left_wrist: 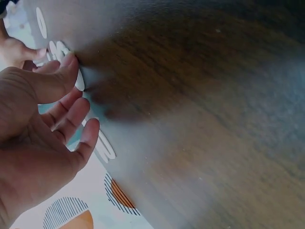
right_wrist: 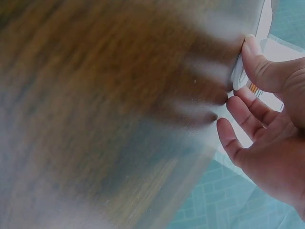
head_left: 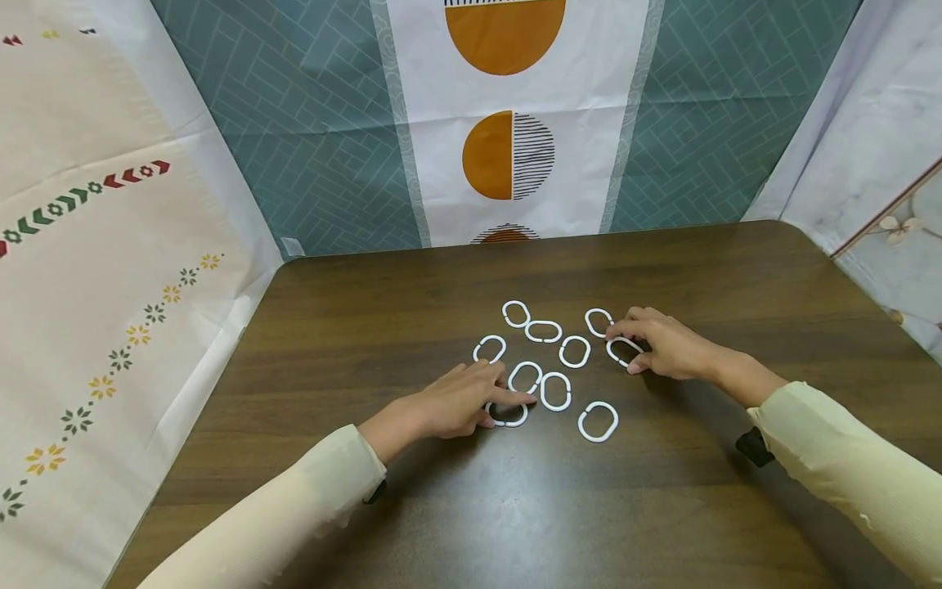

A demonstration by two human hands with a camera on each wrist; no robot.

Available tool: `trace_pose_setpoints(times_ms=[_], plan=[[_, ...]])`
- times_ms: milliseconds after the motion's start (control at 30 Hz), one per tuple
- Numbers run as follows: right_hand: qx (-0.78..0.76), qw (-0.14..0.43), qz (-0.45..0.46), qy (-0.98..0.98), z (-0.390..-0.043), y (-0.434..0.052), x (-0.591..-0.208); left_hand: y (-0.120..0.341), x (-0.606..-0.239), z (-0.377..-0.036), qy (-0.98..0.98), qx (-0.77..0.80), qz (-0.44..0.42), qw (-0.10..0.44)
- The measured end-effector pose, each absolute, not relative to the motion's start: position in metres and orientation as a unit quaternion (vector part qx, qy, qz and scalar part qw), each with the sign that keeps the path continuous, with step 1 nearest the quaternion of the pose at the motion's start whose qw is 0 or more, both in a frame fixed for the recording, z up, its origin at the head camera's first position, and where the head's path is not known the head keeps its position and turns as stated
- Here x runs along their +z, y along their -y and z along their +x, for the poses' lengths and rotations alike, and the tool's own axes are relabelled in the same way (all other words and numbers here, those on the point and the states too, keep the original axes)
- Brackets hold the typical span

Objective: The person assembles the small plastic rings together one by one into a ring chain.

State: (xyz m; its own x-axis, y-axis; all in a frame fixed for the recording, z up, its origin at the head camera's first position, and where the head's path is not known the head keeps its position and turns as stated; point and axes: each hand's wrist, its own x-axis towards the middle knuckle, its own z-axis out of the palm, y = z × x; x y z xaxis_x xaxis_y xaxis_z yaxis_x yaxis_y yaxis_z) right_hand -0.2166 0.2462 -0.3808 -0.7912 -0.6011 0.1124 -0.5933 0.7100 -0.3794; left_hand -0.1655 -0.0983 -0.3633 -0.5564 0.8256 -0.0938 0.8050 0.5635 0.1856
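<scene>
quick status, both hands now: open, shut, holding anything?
Left hand: fingers pinch a white ring flat on the table.
Right hand: fingertips and thumb pinch another white ring, also on the table.

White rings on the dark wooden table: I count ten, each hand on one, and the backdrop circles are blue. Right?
Not quite: the head view shows the backdrop circles are orange. The rest stands: ten white rings on the table, left hand and right hand each on one.
</scene>
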Motion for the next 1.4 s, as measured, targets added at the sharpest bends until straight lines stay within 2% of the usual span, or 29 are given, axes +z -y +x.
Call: trace_pose_setpoints(times_ms=[433, 867, 1133, 1400], plan=[[-0.173, 0.033, -0.308, -0.935, -0.214, -0.245, -0.377, 0.098, -0.364, -0.166, -0.877, 0.084, 0.466, 0.085], [-0.129, 0.013, -0.326, -0.936, -0.211, -0.242, -0.377, 0.102, -0.368, -0.162, -0.879, 0.089, 0.465, 0.058], [-0.14, -0.028, -0.336, -0.931, -0.212, -0.237, -0.37, 0.102, -0.366, -0.16, -0.891, 0.103, 0.441, 0.046], [-0.199, -0.106, -0.354, -0.907, -0.208, -0.22, -0.351, 0.102, -0.357, -0.166, -0.896, 0.206, 0.392, 0.032]])
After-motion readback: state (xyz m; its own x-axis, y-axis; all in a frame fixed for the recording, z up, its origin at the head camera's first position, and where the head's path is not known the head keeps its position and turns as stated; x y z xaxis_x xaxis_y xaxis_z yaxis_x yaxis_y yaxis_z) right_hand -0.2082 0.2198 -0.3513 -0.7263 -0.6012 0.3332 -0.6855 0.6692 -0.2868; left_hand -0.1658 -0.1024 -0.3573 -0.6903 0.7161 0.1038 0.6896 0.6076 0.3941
